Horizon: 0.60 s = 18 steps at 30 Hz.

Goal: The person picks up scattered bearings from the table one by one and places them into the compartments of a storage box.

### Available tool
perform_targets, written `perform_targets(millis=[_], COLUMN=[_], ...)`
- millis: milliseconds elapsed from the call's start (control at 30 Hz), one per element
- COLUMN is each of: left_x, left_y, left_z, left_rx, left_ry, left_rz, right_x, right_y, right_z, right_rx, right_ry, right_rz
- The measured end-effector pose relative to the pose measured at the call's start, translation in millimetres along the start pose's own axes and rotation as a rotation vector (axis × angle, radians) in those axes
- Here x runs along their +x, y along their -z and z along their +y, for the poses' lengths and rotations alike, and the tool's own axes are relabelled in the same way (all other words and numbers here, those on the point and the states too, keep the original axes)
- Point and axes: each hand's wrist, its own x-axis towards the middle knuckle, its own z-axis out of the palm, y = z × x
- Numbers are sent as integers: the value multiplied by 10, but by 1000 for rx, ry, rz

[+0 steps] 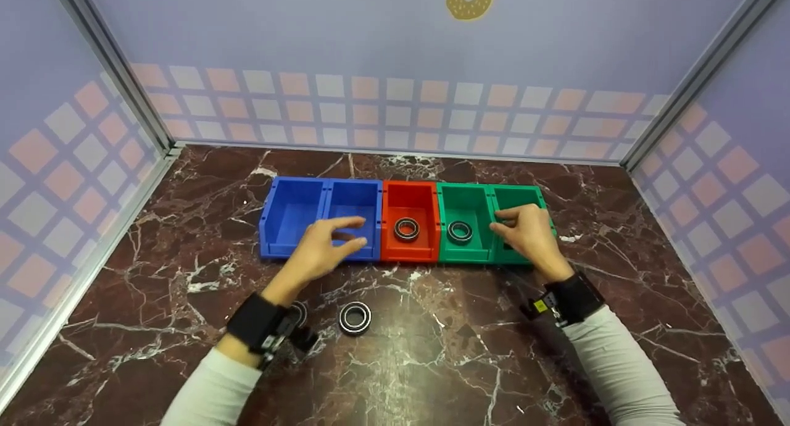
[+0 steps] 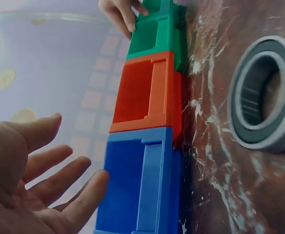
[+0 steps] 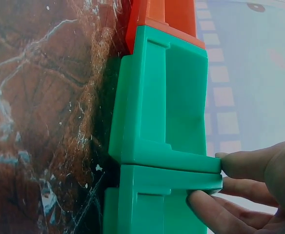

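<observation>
My left hand (image 1: 324, 247) hovers by the front of the right-hand blue bin (image 1: 356, 197), holding nothing, its fingers spread and loosely bent. At the adjoining walls of the two green bins, my right hand (image 1: 528, 231) has its thumb on one side and fingers on the other, pinching the rims. The red bin (image 1: 410, 194) holds a bearing (image 1: 407, 229). Another bearing (image 1: 460, 232) lies in the left green bin (image 1: 466, 197). My right hand partly hides the right green bin (image 1: 518, 196).
On the marble-patterned table (image 1: 419, 364) lies a bearing (image 1: 355, 318) in front of the bins. A further bearing (image 1: 299, 313) is partly covered by my left wrist. The left blue bin (image 1: 296, 210) ends the row. Patterned panels (image 1: 395, 43) enclose the back and sides.
</observation>
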Motion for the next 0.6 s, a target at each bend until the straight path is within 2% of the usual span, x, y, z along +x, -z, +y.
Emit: perform_targets(millis=[133, 233, 467, 600], left_x=[-214, -353, -612, -704], left_y=[-6, -55, -198, -261], left_z=[31, 48, 21, -21], left_rx=[42, 68, 243, 329], left_ry=[-25, -63, -175, -183], left_rz=[-70, -99, -187, -194], right_x=[9, 18, 13, 1], right_y=[6, 11, 1, -5], right_z=[9, 17, 20, 14], right_rx=[-18, -32, -22, -7], right_ry=[3, -2, 16, 30], right_rz=[5, 17, 19, 15])
